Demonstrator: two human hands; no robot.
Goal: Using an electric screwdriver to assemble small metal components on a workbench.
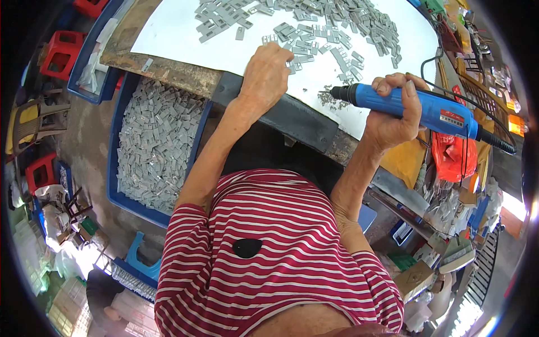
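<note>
My right hand is wrapped round a blue electric screwdriver. The tool lies nearly level, its black nose pointing left over a white sheet and its cord leaving the right end. My left hand reaches to the near edge of a spread of small grey slotted plates. Its fingers are curled down among them; what they may pinch is hidden. Small dark bits lie scattered on the sheet below the screwdriver's nose.
A blue bin full of similar grey pieces stands left of the worktable. Red stools are at far left. On the right are a red plastic bag, a yellow envelope and a dangling black cable. Another person shows at lower left.
</note>
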